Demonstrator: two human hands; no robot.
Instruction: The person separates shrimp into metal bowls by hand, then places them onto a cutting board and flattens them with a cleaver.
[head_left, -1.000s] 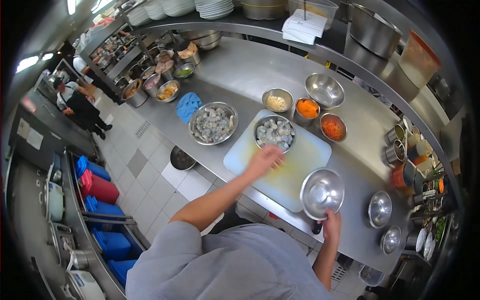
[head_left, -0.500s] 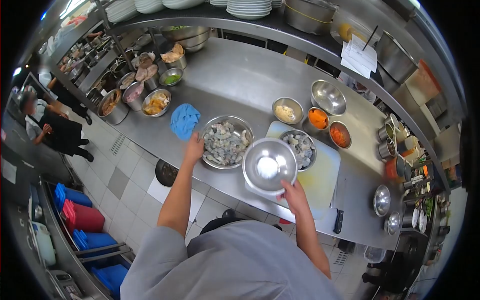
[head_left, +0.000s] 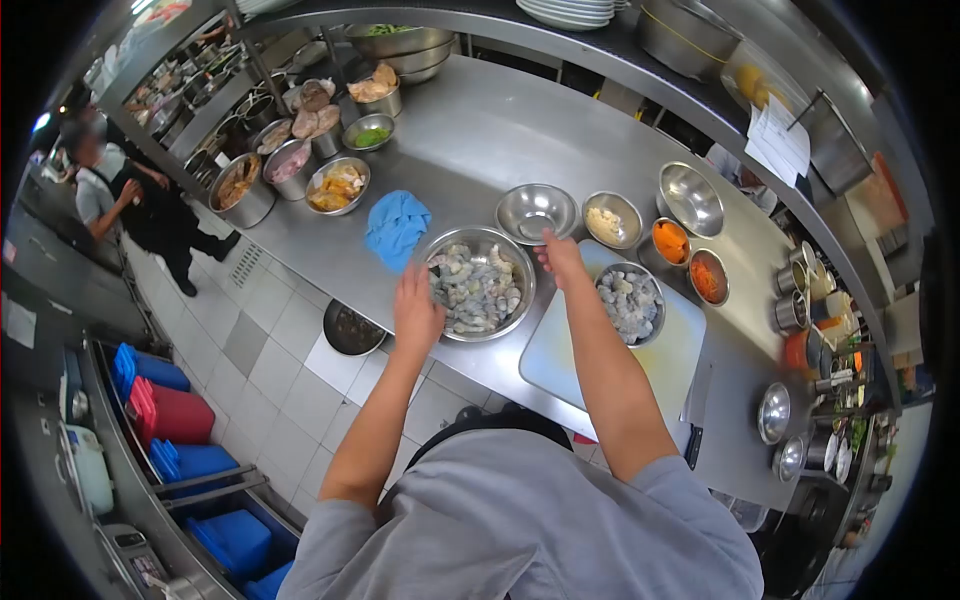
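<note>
Across the board to the steel table (head_left: 520, 110) has gone the shiny bowl (head_left: 537, 213), which half a second ago hung from the right hand (head_left: 562, 260); now it stands just behind the prawn bowl (head_left: 527, 300), on the far-edge side. At its near rim the right fingers are curled, though whether they pinch it I cannot tell. Loosely extended, the left hand's (head_left: 417, 310) fingers lie at the prawn bowl's left side, and the bowl sits close to the table's near edge, heaped with grey prawns (head_left: 478, 290).

Right of it, the cutting board (head_left: 560, 350) reaches the near edge, bearing a smaller bowl (head_left: 661, 318) of prawns. Beside the board's right edge lies a knife (head_left: 693, 447), its handle at the table's near edge. A crumpled blue cloth (head_left: 397, 228) rests towards the left end, where pots of food crowd together. Plates (head_left: 568, 12) and paper slips (head_left: 778, 140) line the shelf above the far edge. Off to the left, a person in a black apron (head_left: 150, 215) stands on pale tiles (head_left: 285, 365), beyond blue and red bins (head_left: 170, 410).
</note>
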